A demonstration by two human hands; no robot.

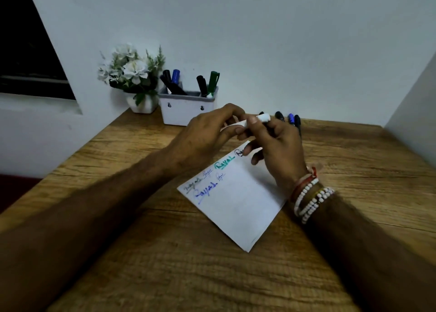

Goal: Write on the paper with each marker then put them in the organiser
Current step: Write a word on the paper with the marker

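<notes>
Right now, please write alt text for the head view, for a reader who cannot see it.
Left hand and right hand hold a white marker above a written-on paper on a wooden table. Behind stand an organiser holding markers and a flower pot.

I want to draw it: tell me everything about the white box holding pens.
The organiser is a white rectangular box, plastic-looking, with a grey rim and two keyhole slots in its front. It stands upright at the back of the wooden table, beside the flower pot. Black markers and a blue marker lean at its left end; a black marker and a green marker at its right.
</notes>
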